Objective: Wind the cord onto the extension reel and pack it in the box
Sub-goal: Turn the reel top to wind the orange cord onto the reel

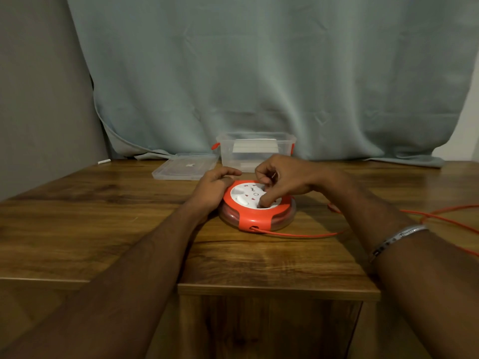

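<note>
Two hands rest on the round orange-and-white reel [255,206], which lies flat on the wooden counter [103,229]: the left hand [213,187] lies against its left rim with relaxed fingers, and the right hand [281,181] curls its fingers onto the white top face. An orange cord [305,234] leaves the reel's front and trails right across the counter. Behind stands a clear box [255,151], its lid [185,167] beside it.
</note>
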Tool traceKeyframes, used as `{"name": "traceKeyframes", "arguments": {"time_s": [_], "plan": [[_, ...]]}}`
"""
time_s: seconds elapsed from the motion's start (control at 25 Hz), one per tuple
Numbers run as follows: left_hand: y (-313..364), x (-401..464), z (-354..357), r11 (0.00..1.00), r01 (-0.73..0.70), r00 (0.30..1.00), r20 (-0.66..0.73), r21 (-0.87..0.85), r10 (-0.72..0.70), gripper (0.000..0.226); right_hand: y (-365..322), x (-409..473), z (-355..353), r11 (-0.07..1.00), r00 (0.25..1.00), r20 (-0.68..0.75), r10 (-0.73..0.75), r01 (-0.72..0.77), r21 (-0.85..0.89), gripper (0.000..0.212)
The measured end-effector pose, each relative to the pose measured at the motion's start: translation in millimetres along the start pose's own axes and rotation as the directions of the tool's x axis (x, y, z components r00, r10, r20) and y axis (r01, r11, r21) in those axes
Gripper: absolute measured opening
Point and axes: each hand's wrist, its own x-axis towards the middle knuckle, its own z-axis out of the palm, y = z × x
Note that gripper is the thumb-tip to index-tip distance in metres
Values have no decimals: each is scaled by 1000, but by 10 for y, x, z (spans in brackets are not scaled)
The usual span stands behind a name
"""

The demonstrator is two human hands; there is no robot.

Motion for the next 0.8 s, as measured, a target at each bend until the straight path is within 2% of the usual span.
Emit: {"name": "traceKeyframes", "arguments": {"time_s": [0.4, 0.48, 0.56, 0.6, 0.68, 0.8], "plan": [[-26, 13, -10, 1000, -5, 1000, 4, 12, 5, 25, -94, 37, 97, 998, 998, -35, 50, -51, -44, 52], [-21, 14, -13, 1000, 4, 1000, 2, 20, -4, 25, -76, -3, 31, 1000, 998, -55, 1, -2, -14, 41], [-18, 13, -11, 999, 17, 1000, 6, 32, -17, 25, -50, -41, -52, 998, 996, -71, -51, 52, 17, 16], [-17, 13, -19, 999, 22, 1000, 10, 40, -22, 25, -37, -49, -83, 997, 997, -61, -57, 59, 44, 16], [-9, 9, -22, 998, 29, 999, 18, 61, -30, 26, -28, -59, -104, 995, 999, -12, -38, 39, 93, 33], [0, 0, -25, 998, 20, 1000, 18, 62, -21, 26, 9, -48, -91, 992, 997, 62, -40, 33, 119, 40]]}}
